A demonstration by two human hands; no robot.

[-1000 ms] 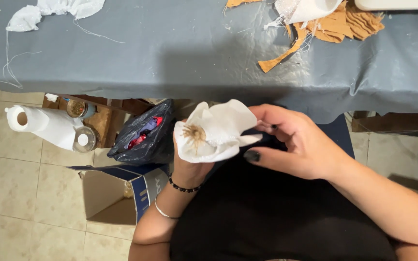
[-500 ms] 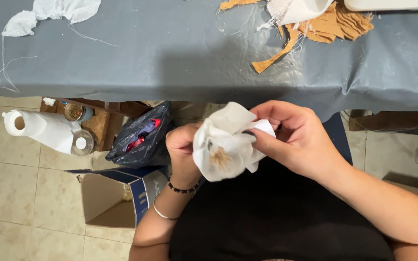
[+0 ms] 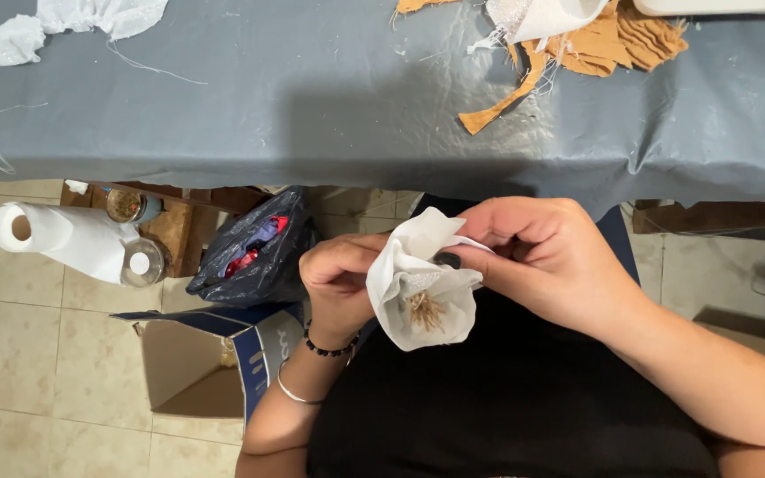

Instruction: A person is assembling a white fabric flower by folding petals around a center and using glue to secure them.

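Observation:
A white fabric flower (image 3: 424, 288) with a tan, thread-like centre is held over my lap, its open face turned toward me. My left hand (image 3: 338, 279) grips it from the left side, fingers curled around its outer petals. My right hand (image 3: 546, 257) pinches the top petal from the right, dark-painted thumbnail pressing on the cloth. Both hands hold it just below the edge of the grey-covered table (image 3: 312, 97).
Tan fabric scraps (image 3: 595, 44) and white cloth (image 3: 542, 13) lie at the table's far right; white cloth pieces (image 3: 73, 22) at far left. On the floor to my left: a paper towel roll (image 3: 64, 237), jars (image 3: 143, 261), a black bag (image 3: 254, 252), an open cardboard box (image 3: 210, 363).
The flower has been turned and lowered in my hands, its centre now facing down toward me. My right hand shifted from its side to pinching the upper petal.

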